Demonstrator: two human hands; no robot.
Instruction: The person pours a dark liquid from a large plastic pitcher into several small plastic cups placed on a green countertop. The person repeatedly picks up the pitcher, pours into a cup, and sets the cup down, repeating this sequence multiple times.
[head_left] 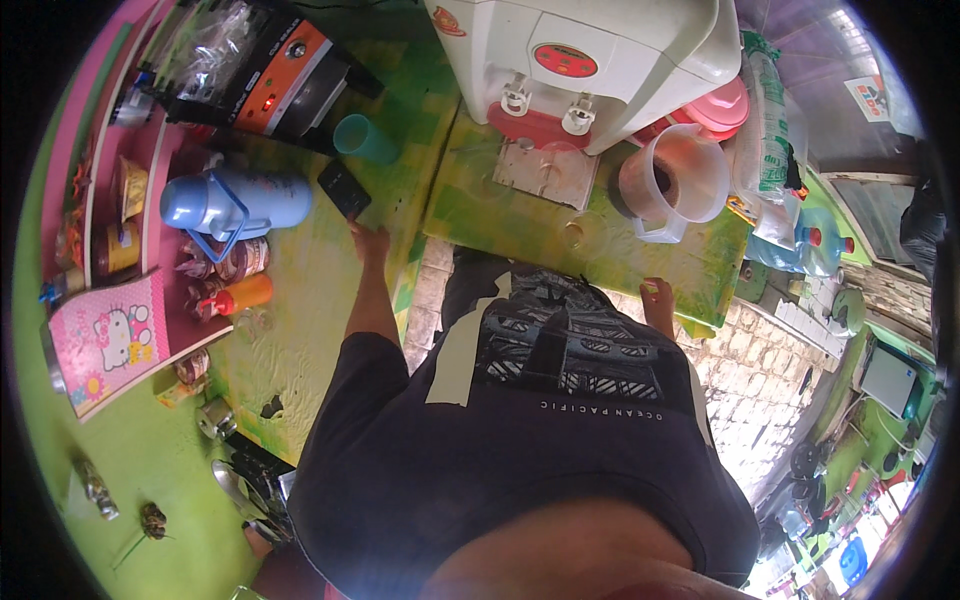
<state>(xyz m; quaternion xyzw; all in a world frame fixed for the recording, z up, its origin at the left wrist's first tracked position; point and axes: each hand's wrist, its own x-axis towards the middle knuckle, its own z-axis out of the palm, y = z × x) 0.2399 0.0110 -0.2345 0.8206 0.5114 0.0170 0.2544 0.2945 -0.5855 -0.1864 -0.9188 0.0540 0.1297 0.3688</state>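
My left hand [370, 243] rests on the green-yellow tabletop with its fingers apart, just below a black phone [344, 189]. It holds nothing, and a fingertip lies close to the phone's lower end; whether they touch I cannot tell. A teal cup [366, 139] stands beyond the phone. My right hand [657, 297] is at the front edge of the right-hand table, fingers loosely bent and apart, with nothing seen in it. Nearest to it are a small clear cup [580, 232] and a translucent pitcher [676, 185] with some dark contents.
A white water dispenser [600, 50] stands at the back. At far left are a cup sealing machine [290, 85], a blue thermos jug [235, 200], a capped orange squeeze bottle [240, 296] and pink shelves [150, 190]. Large water bottles [822, 240] stand at right.
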